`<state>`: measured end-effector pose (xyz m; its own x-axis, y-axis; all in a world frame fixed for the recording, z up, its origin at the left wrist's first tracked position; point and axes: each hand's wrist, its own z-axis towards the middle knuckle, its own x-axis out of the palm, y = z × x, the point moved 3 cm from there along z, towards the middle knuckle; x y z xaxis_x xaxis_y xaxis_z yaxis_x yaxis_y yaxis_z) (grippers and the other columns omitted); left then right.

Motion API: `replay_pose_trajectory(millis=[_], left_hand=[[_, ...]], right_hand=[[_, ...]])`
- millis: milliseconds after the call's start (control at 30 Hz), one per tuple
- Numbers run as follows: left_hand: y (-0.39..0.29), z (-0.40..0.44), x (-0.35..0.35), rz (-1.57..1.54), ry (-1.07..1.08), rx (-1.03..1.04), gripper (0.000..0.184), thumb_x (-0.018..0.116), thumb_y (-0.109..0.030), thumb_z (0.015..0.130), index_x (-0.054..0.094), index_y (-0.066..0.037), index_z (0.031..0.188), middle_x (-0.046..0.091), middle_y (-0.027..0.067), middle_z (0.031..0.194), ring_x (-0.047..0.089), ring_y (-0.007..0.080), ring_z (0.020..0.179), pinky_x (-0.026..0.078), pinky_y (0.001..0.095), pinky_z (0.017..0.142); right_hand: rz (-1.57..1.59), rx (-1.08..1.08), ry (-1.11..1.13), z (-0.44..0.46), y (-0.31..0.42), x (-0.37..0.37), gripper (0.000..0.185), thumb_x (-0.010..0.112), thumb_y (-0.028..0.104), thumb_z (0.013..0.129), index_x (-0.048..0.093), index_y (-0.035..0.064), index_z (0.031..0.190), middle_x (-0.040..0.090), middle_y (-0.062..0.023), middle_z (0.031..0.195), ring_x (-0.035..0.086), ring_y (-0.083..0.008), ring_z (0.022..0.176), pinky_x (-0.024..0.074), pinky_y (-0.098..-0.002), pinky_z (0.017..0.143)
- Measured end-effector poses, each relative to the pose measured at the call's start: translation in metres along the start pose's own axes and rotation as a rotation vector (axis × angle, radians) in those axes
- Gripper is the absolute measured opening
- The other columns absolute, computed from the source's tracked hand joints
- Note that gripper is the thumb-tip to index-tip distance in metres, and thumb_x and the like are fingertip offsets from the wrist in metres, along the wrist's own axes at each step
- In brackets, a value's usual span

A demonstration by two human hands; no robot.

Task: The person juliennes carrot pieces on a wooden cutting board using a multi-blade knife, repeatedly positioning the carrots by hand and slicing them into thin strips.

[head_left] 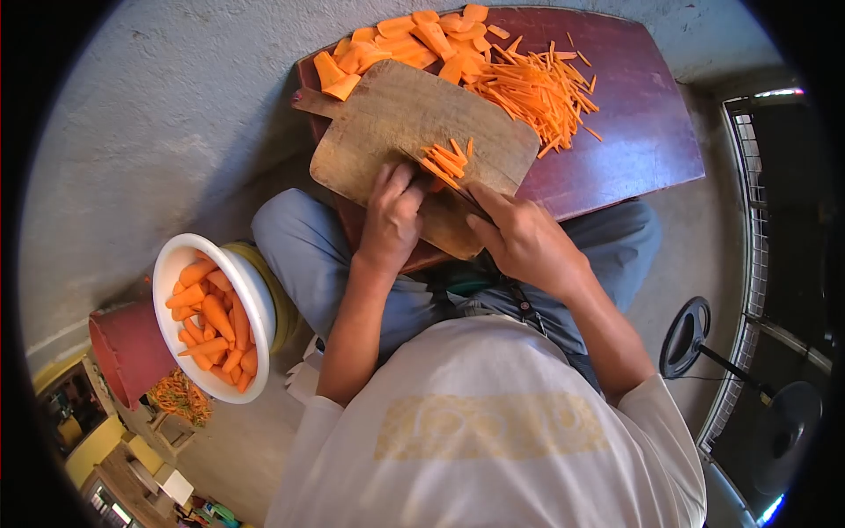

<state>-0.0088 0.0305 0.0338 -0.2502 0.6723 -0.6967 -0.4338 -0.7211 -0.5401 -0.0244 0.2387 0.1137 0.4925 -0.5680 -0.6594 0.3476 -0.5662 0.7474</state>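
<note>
My right hand (526, 236) is wrapped around the handle of a knife (466, 199), its blade angled up and left across a wooden cutting board (378, 110). The fingers of my left hand (394, 211) are curled down on the board beside the blade, pressing on a piece of carrot (435, 185) that they mostly hide. Several cut carrot sticks (447, 160) lie on the board just past the blade. Behind the board, wide carrot slices (409, 42) are heaped at the left, with a pile of thin carrot strips (539, 92) to their right.
The board rests on a dark red table (629, 123) by a grey wall (176, 97). Left of my knee stands a white bowl (265, 308) of whole peeled carrots (216, 319). A red container (132, 352) and a heap of peelings (180, 398) are farther left. A black round-based stand (685, 338) is at right.
</note>
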Motion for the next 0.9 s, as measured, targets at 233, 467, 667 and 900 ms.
replay_pose_trajectory(millis=[233,467,667,900], left_hand=[[-0.005,-0.003,-0.001,0.008,-0.086,0.053,0.035,0.065,0.012,0.082,0.080,0.003,0.112,0.071,0.0195,0.117,0.065,0.0439,0.108,0.059,0.0536,0.095],[-0.001,-0.005,0.000,0.036,-0.043,0.033,0.031,0.066,0.009,0.083,0.079,0.006,0.111,0.072,0.0210,0.118,0.066,0.0448,0.105,0.060,0.0534,0.094],[0.004,-0.011,0.007,0.041,-0.077,0.037,0.032,0.064,0.003,0.087,0.079,0.005,0.115,0.072,0.0201,0.117,0.066,0.0447,0.103,0.061,0.0531,0.091],[-0.008,-0.012,0.008,0.076,-0.075,0.058,0.039,0.067,0.005,0.082,0.079,0.004,0.120,0.072,0.0176,0.119,0.066,0.0437,0.103,0.061,0.0534,0.091]], right_hand=[[0.058,-0.138,-0.119,-0.003,0.002,-0.003,0.028,0.072,0.013,0.105,0.063,-0.0019,0.128,0.074,-0.0324,0.094,0.073,-0.0544,0.091,0.0585,-0.0592,0.076],[0.041,-0.109,-0.089,0.011,0.002,0.001,0.028,0.072,0.012,0.105,0.064,-0.0024,0.127,0.074,-0.0333,0.095,0.073,-0.0550,0.093,0.0576,-0.0598,0.079],[0.053,-0.140,-0.099,0.007,0.004,0.005,0.025,0.072,0.012,0.105,0.064,-0.0029,0.124,0.073,-0.0332,0.091,0.073,-0.0556,0.090,0.0569,-0.0603,0.076],[0.033,-0.053,-0.019,-0.012,0.010,0.002,0.039,0.070,0.012,0.107,0.062,-0.0048,0.141,0.075,-0.0352,0.105,0.073,-0.0549,0.099,0.0587,-0.0567,0.083]])
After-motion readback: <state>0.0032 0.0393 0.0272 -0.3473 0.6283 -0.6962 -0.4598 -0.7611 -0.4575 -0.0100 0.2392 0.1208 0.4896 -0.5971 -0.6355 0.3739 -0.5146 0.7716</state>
